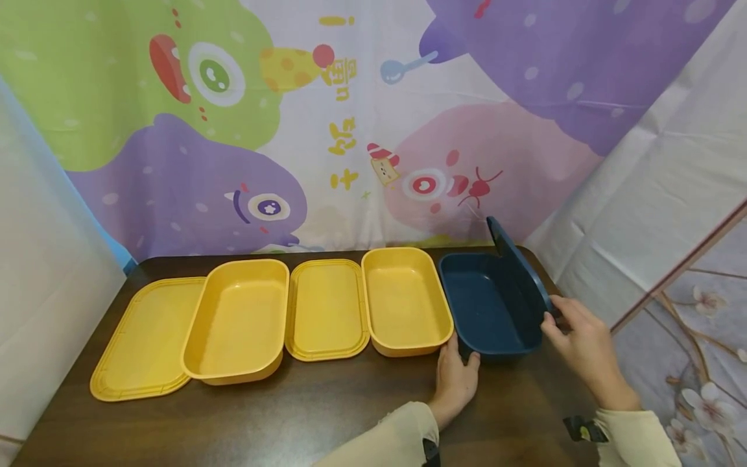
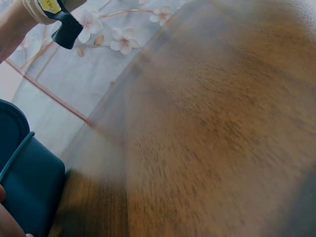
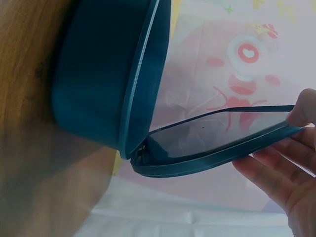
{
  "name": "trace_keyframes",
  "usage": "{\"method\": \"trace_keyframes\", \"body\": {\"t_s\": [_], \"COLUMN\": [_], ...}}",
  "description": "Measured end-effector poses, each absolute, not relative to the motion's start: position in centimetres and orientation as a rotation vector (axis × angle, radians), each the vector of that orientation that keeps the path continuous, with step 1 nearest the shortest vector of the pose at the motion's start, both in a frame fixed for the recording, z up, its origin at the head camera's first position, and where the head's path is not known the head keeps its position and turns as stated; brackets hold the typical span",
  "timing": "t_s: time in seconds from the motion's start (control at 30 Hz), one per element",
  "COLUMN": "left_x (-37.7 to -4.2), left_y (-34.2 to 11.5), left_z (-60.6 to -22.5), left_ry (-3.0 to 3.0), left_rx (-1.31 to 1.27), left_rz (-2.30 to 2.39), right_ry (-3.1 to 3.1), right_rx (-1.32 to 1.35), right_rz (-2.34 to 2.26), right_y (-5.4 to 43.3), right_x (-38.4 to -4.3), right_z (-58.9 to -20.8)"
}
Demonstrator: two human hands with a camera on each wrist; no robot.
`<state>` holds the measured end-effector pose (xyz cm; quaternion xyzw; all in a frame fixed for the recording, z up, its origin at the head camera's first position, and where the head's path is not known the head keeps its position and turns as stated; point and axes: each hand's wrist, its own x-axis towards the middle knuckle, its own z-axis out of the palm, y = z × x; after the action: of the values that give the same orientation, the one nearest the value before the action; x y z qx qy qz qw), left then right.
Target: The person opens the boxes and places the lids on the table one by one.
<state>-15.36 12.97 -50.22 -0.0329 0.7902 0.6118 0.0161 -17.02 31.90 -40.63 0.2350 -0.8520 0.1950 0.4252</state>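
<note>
A dark blue plastic box stands at the right end of the table. Its lid is raised and tilted along the box's right rim. My right hand pinches the lid's near corner. In the right wrist view the thumb lies over the lid edge and the fingers sit under it. My left hand holds the near left corner of the blue box, fingers partly hidden between it and the smaller yellow box. Just a fingertip and part of this hand show in the left wrist view, against the box wall.
Left of the smaller yellow box lie a small yellow lid, a larger yellow box and a larger yellow lid, in a row on the dark wooden table. A cartoon-printed curtain hangs behind.
</note>
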Motion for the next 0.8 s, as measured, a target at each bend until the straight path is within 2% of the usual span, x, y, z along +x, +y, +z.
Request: {"method": "trace_keyframes", "body": {"t_s": [0.8], "left_x": [-15.2], "left_y": [12.6], "left_z": [-50.0], "left_ry": [2.428], "left_rx": [-0.093], "left_rz": [1.899], "right_ry": [-2.111], "right_rx": [0.322], "right_rz": [0.821], "right_y": [34.3], "right_x": [-16.5], "right_z": [-40.7]}}
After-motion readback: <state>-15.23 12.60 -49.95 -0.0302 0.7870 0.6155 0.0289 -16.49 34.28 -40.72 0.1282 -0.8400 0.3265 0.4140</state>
